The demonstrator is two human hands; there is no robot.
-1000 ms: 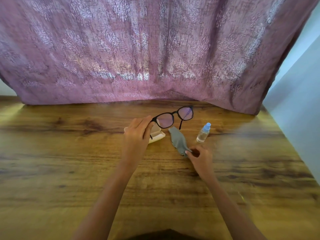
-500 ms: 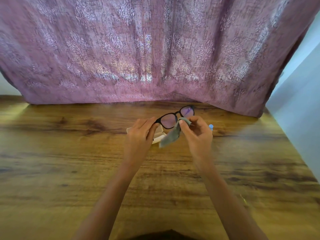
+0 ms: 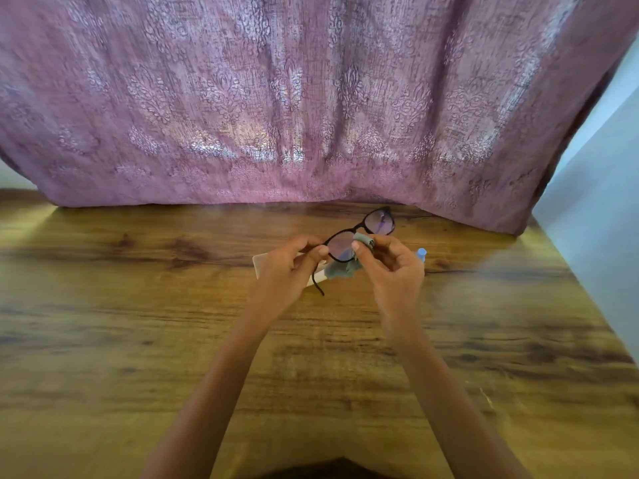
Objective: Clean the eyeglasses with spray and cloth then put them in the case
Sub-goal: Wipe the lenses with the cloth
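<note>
Your left hand (image 3: 287, 267) grips the eyeglasses (image 3: 380, 223) at their left end: the thumb and the curled fingers pinch the dark frame where the temple begins, and this temple hangs down in front of the case (image 3: 260, 265). The eyeglasses are in the air, just above the right part of the case and a little behind it, tilted so that the farther lens is higher. Your right hand (image 3: 390, 267) pinches the grey cloth (image 3: 342, 268) between thumb and fingers and presses a folded part of it against the nearer lens; the loose end of the cloth hangs down over the right end of the case. The case is cream in colour and lies on the wooden table (image 3: 138, 323); your hands cover most of it, so I cannot tell whether it is open. To the right of the case stands the spray bottle (image 3: 421, 253), but only its blue cap shows behind your right hand. Behind the case a pink patterned curtain (image 3: 311, 98) comes down to the table, and well to the right of the case there is a pale wall (image 3: 594, 254).
</note>
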